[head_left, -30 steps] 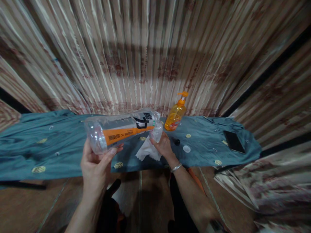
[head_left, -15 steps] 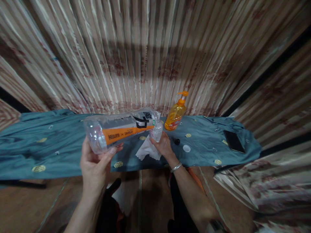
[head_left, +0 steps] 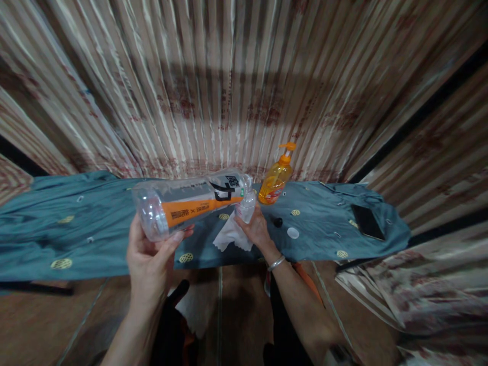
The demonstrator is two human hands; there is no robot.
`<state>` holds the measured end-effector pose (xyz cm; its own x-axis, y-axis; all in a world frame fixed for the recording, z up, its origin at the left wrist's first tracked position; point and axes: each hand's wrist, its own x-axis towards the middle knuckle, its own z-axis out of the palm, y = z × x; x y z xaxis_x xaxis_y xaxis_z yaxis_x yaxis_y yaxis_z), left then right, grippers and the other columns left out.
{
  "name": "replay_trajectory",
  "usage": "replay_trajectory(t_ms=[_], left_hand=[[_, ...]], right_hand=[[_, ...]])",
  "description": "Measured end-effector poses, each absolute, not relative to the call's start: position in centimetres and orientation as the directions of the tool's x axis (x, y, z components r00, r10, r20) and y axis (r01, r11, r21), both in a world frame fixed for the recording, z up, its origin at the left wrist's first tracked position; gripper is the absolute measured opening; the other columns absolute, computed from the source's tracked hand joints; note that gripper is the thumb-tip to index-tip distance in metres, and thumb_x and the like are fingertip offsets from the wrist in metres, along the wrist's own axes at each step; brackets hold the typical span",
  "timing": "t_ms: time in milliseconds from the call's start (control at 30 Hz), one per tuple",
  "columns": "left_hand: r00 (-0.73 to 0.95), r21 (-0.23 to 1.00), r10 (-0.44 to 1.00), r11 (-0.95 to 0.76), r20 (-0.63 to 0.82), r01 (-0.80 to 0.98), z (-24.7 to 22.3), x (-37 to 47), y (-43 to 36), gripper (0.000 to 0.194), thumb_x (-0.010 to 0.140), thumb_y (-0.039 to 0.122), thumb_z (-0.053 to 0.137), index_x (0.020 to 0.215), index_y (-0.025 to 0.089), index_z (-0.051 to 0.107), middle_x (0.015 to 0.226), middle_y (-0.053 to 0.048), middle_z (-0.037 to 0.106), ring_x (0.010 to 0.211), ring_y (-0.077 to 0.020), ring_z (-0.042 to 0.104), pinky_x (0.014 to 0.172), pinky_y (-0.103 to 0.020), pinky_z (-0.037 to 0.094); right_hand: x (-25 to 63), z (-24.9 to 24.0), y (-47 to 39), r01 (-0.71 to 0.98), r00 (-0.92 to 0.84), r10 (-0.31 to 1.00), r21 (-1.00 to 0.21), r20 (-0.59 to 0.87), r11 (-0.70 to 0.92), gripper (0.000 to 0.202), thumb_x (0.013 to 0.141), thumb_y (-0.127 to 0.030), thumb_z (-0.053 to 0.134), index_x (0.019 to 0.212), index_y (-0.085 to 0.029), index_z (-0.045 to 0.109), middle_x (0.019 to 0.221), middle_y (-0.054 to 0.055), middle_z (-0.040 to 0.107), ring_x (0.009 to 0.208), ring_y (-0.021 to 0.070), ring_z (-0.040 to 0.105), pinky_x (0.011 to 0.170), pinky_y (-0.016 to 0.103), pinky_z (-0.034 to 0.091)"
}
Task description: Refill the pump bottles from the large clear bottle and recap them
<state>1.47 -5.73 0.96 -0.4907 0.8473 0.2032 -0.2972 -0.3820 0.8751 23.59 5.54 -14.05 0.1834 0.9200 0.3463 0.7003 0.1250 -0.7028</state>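
My left hand [head_left: 154,254] is closed around the base end of a large clear plastic bottle [head_left: 198,195] with an orange and black label. The bottle lies tipped nearly level in the air, its neck to the right and a little higher than its base. At that neck, my right hand [head_left: 255,223] grips a small clear bottle [head_left: 247,206], whose upper end meets the large bottle's mouth. Under the small bottle, a white tissue [head_left: 232,235] with a wavy edge hangs or lies by my right fingers; I cannot tell whether they hold it too.
An orange pump bottle [head_left: 275,182] of yellow liquid stands behind my right hand. A black cap [head_left: 278,222] and a white disc-shaped lid [head_left: 293,233] lie right of it. Farther right is a black phone [head_left: 367,222] on the teal cloth [head_left: 110,218]. A patterned curtain [head_left: 213,91] hangs behind.
Almost nothing differs. Both hands keep their holds, and the large bottle and the small bottle stay mouth to mouth with only a very slight shift.
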Motion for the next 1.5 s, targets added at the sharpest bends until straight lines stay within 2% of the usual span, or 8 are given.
replay_trajectory(t_ms=[167,333,433,567,633,767,1200,1500], left_hand=[[-0.452,0.902,0.853,-0.382,0.261,-0.202,1.8,2.6,-5.8,0.086,0.061,0.041,0.103,0.139,0.033,0.068,0.136,-0.008,0.079,0.110,-0.0342,0.083,0.092,-0.048,0.073],[-0.439,0.898,0.856,-0.391,0.273,-0.202,2.6,3.7,-5.6,0.088,0.061,0.043,0.102,0.142,0.034,0.067,0.139,-0.008,0.078,0.117,-0.0370,0.081,0.095,-0.050,0.072],[-0.442,0.901,0.858,-0.381,0.261,-0.208,2.1,3.1,-5.7,0.088,0.061,0.042,0.102,0.142,0.034,0.067,0.137,-0.008,0.079,0.111,-0.0349,0.082,0.092,-0.048,0.073],[-0.468,0.896,0.857,-0.365,0.217,-0.253,1.1,1.7,-5.9,0.081,0.058,0.035,0.104,0.133,0.032,0.073,0.128,-0.006,0.081,0.084,-0.0244,0.082,0.080,-0.040,0.073],[-0.483,0.888,0.852,-0.367,0.202,-0.276,0.8,1.4,-5.9,0.079,0.056,0.032,0.105,0.129,0.031,0.075,0.125,-0.006,0.082,0.077,-0.0215,0.081,0.077,-0.038,0.073],[-0.473,0.891,0.854,-0.370,0.216,-0.261,0.9,1.4,-5.8,0.077,0.056,0.033,0.106,0.127,0.030,0.076,0.127,-0.006,0.081,0.079,-0.0211,0.080,0.077,-0.037,0.073],[-0.499,0.873,0.842,-0.386,0.202,-0.298,1.4,1.8,-5.8,0.064,0.052,0.030,0.107,0.109,0.029,0.080,0.114,-0.002,0.084,0.077,-0.0193,0.080,0.072,-0.032,0.072],[-0.498,0.873,0.844,-0.384,0.200,-0.300,1.5,1.9,-5.9,0.063,0.053,0.029,0.107,0.109,0.029,0.079,0.114,-0.001,0.083,0.080,-0.0190,0.080,0.073,-0.031,0.072]], right_hand=[[23.5,-13.5,5.2,0.669,0.203,0.936,-0.739,0.287,0.081,0.097,0.085,-0.042,0.085,0.163,-0.013,0.037,0.147,0.026,0.072,0.135,0.0400,0.072,0.111,0.055,0.059],[23.7,-12.8,5.0,0.673,0.184,0.954,-0.738,0.236,0.053,0.080,0.085,-0.040,0.087,0.152,-0.015,0.050,0.142,0.023,0.075,0.132,0.0379,0.074,0.109,0.051,0.060],[23.9,-12.5,4.9,0.698,0.151,0.958,-0.713,0.244,0.071,0.065,0.085,-0.041,0.087,0.139,-0.017,0.059,0.136,0.020,0.078,0.128,0.0365,0.076,0.107,0.048,0.060],[24.1,-12.4,4.9,0.730,0.128,0.955,-0.677,0.268,0.092,0.051,0.086,-0.040,0.086,0.128,-0.017,0.066,0.127,0.019,0.081,0.123,0.0358,0.078,0.105,0.046,0.061],[24.2,-12.4,4.9,0.737,0.118,0.955,-0.668,0.271,0.098,0.046,0.088,-0.039,0.085,0.124,-0.017,0.068,0.124,0.018,0.082,0.120,0.0355,0.079,0.103,0.046,0.062],[24.3,-12.6,4.9,0.751,0.115,0.951,-0.652,0.287,0.106,0.040,0.088,-0.038,0.086,0.120,-0.019,0.071,0.121,0.016,0.083,0.117,0.0344,0.080,0.099,0.043,0.063],[24.2,-12.9,5.1,0.799,0.126,0.952,-0.597,0.280,0.070,0.045,0.088,-0.040,0.087,0.122,-0.017,0.067,0.114,0.017,0.084,0.112,0.0346,0.082,0.097,0.041,0.062],[24.3,-13.4,5.4,0.807,0.125,0.947,-0.585,0.294,0.075,0.049,0.088,-0.043,0.087,0.124,-0.016,0.067,0.116,0.020,0.084,0.112,0.0368,0.082,0.095,0.042,0.063]])
